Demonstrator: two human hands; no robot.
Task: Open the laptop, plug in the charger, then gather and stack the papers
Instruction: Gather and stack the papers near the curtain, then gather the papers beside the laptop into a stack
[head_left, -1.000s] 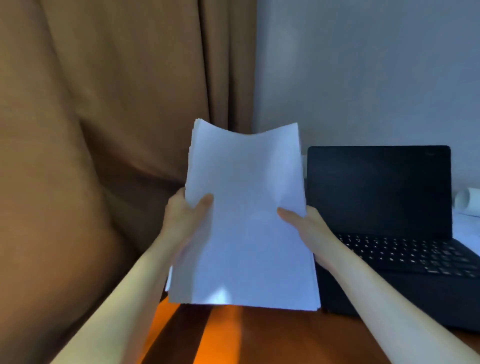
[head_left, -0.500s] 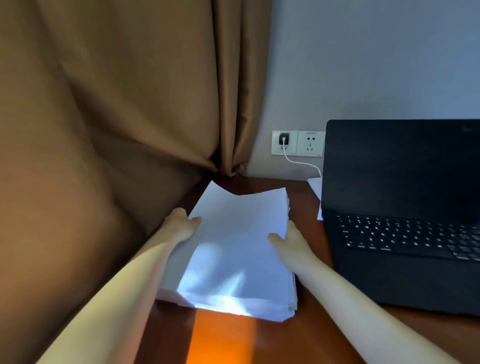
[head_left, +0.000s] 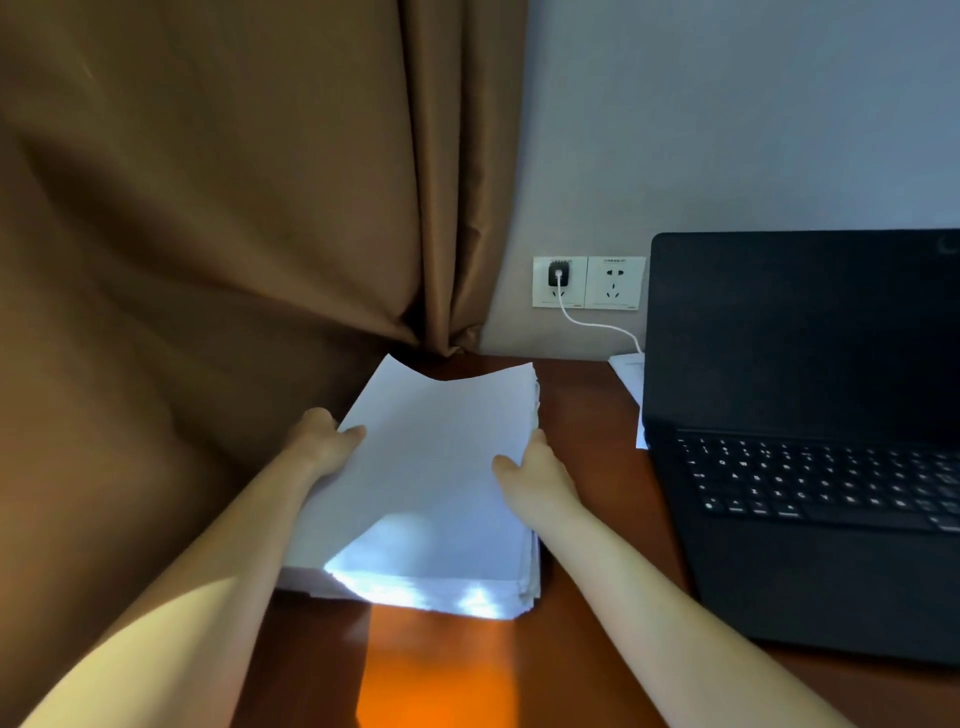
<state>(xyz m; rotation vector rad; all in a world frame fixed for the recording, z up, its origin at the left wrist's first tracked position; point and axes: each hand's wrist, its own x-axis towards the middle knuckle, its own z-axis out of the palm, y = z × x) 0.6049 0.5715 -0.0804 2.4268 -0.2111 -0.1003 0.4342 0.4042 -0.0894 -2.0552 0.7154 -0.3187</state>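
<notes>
The laptop (head_left: 805, 338) stands open on the brown desk (head_left: 587, 415), its screen dark; to the left of the laptop, with a strip of bare desk between, lies the stack of papers (head_left: 436, 467), its near end resting on the desk and its far edge bowed in the middle; the sheets sit slightly uneven along the side towards the laptop. The left hand (head_left: 322, 441) grips the stack's edge away from the laptop, thumb laid on the top sheet, the fingers hidden under the paper; the right hand (head_left: 535, 473) grips the edge nearer the laptop, thumb on top and fingers (head_left: 537, 441) curled against the side of the pile. Behind the laptop and to its left, a dark charger (head_left: 558, 274) sits in a white wall socket (head_left: 615, 283); its white cable (head_left: 597, 326) runs down and passes behind the laptop's lid. A loose sheet (head_left: 628, 374) shows from behind the laptop's left edge. Farther left of the laptop, a brown curtain (head_left: 208, 208) hangs down to the desk.
</notes>
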